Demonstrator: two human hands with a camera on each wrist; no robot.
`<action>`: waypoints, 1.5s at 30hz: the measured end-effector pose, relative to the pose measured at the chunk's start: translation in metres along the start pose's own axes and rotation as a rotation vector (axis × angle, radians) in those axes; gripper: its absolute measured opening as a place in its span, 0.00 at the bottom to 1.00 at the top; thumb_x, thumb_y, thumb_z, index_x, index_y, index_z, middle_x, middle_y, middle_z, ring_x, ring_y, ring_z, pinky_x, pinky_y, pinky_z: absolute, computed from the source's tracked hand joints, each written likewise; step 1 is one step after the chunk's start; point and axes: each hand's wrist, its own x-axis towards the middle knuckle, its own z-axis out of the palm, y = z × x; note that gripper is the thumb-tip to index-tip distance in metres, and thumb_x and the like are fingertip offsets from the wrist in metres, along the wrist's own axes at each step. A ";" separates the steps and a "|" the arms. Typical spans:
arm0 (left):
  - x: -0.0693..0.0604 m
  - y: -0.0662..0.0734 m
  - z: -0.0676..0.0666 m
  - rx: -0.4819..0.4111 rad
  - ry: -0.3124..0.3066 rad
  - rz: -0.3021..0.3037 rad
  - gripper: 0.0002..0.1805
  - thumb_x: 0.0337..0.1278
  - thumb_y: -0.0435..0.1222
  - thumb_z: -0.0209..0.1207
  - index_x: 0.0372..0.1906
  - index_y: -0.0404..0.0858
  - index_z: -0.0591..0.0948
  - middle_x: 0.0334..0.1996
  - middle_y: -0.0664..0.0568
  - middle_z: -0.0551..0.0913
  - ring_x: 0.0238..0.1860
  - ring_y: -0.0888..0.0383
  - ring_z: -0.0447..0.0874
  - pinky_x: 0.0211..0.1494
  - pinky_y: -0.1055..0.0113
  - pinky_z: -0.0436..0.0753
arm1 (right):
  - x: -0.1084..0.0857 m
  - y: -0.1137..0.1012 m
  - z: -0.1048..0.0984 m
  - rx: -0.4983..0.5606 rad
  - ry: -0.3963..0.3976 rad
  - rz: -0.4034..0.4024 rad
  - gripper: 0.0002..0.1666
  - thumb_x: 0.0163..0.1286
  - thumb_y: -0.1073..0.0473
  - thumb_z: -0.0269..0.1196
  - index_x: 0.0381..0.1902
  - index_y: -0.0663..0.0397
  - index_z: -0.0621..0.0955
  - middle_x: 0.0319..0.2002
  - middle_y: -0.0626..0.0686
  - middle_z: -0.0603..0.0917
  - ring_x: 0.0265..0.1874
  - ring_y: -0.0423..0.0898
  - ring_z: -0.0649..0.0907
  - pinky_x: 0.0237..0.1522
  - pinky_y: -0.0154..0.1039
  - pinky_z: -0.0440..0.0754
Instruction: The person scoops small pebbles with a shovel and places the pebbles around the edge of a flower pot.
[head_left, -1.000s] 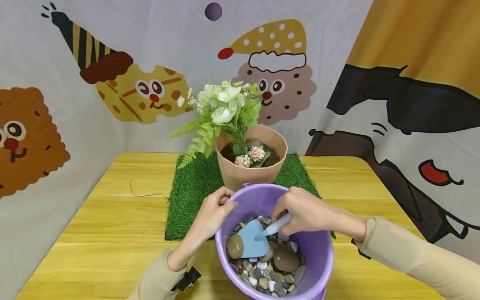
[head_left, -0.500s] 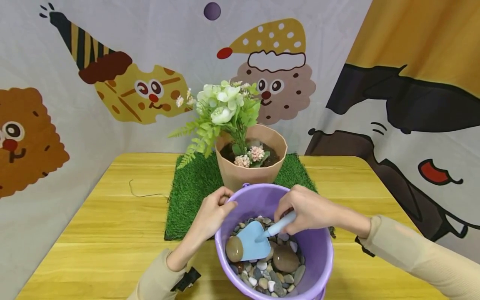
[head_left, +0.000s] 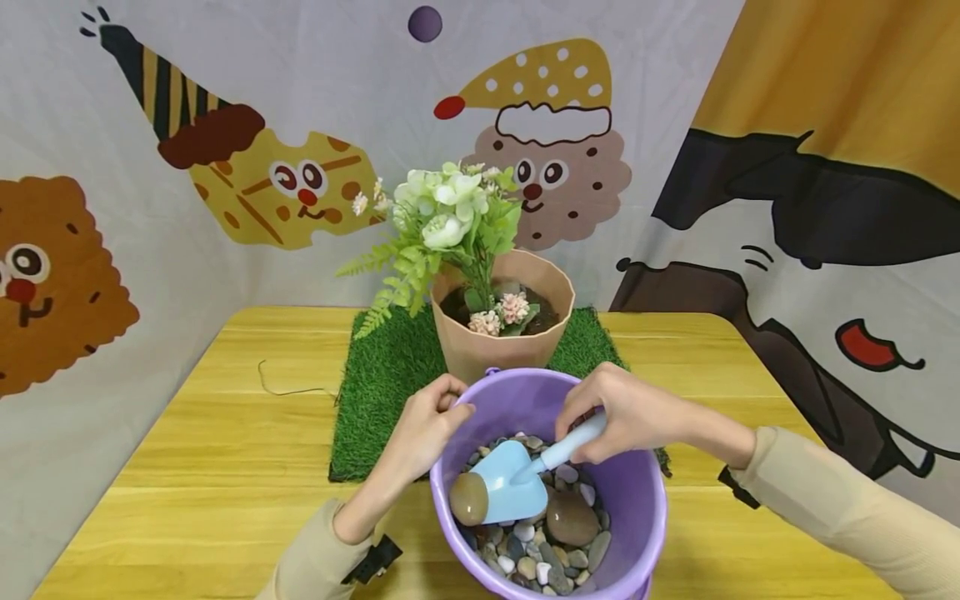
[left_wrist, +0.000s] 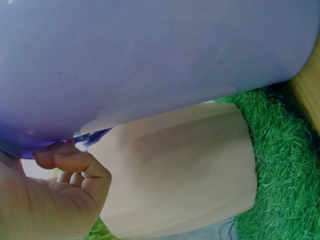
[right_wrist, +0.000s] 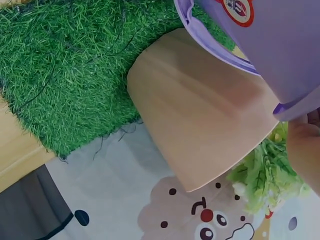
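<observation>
Inside the bucket, the fingers of the right hand hold the shovel by its handle. Its blade covers some pebbles and meets a brown stone; whether it runs underneath is unclear. The left hand grips the rim, fingertips partly hidden. The bucket, cut off below, hides the pot's base.

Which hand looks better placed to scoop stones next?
Probably the right hand: it holds the blue shovel among the stones, while the left hand grips the purple bucket near its rim.
</observation>
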 end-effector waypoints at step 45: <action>0.000 -0.002 0.000 -0.012 -0.004 0.003 0.07 0.52 0.32 0.56 0.37 0.37 0.79 0.17 0.56 0.69 0.18 0.61 0.62 0.21 0.73 0.64 | 0.006 -0.004 -0.070 -0.127 0.178 0.462 0.07 0.51 0.60 0.72 0.30 0.43 0.87 0.26 0.43 0.86 0.20 0.35 0.76 0.21 0.30 0.71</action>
